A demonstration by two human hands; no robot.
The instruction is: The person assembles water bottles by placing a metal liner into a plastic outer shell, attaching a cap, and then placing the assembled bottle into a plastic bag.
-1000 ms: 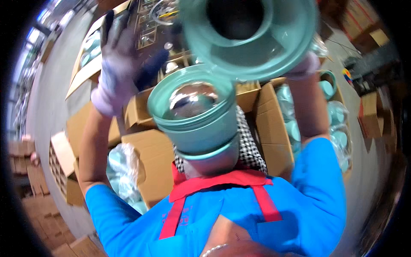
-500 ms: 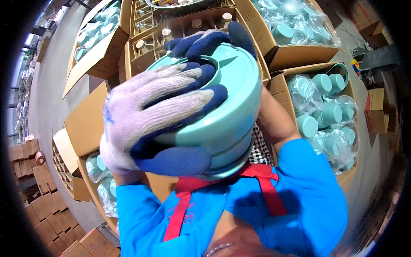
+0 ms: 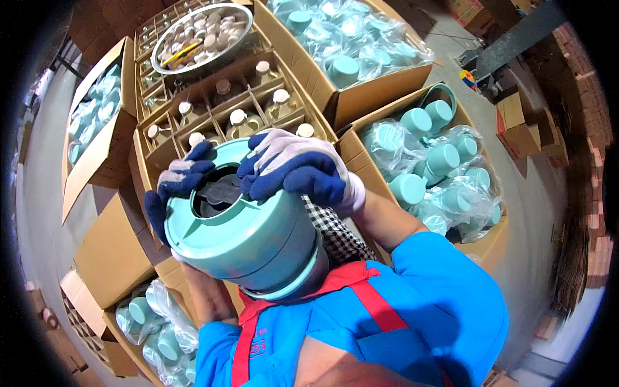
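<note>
A turquoise plastic thermos jug [image 3: 225, 242] is held against my front, its top facing up and slightly tilted. Inside the round opening of that top sits a dark stopper [image 3: 219, 193]. My left hand [image 3: 180, 177], in a white glove with blue coating, curls round the far left rim. From the right, my right hand [image 3: 296, 168] grips the top, fingers bent at the opening's edge. Just beyond both hands stands a divided carton [image 3: 213, 106] of bottles with pale caps [image 3: 238, 117]. The jug's underside is hidden.
A metal bowl [image 3: 248, 18] of small round pieces, with a yellow and black tool [image 3: 180, 55], rests on the far carton. Cartons of bagged turquoise cups [image 3: 443, 158] stand right, far right and left. Open carton flaps [image 3: 113, 248] jut out at left.
My left hand has slid off the jug's top to its left rim, uncovering the dark stopper. My right hand now covers the right of the top. The view has shifted; the jug sits lower left.
</note>
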